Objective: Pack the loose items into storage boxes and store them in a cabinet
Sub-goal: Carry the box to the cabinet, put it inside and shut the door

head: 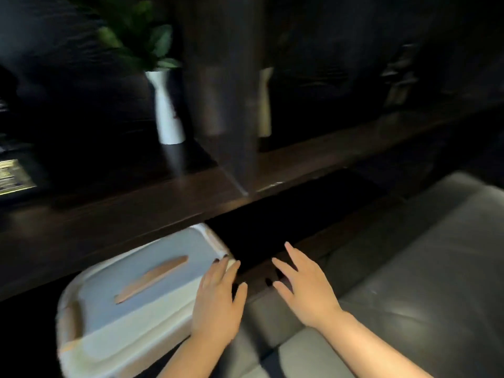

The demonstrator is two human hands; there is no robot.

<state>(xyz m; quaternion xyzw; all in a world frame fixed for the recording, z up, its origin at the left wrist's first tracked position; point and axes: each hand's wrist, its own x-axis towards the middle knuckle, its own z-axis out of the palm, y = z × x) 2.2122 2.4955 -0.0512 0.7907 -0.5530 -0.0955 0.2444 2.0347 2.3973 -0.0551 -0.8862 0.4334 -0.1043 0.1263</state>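
Observation:
A white storage box (pixel 131 304) with a pale blue lid and a wooden handle strip lies low at the left, its far end under the dark wooden shelf (pixel 136 203) of the cabinet. My left hand (pixel 218 301) rests with straight fingers against the box's right side. My right hand (pixel 302 287) hovers beside it with fingers spread, holding nothing, in front of the dark cabinet opening (pixel 272 222).
A white vase (pixel 167 110) with green leaves stands on the shelf, next to a dark upright divider (pixel 226 91). A grey cushioned seat (pixel 409 282) fills the right and bottom. A dark object with a label (pixel 13 175) sits at far left.

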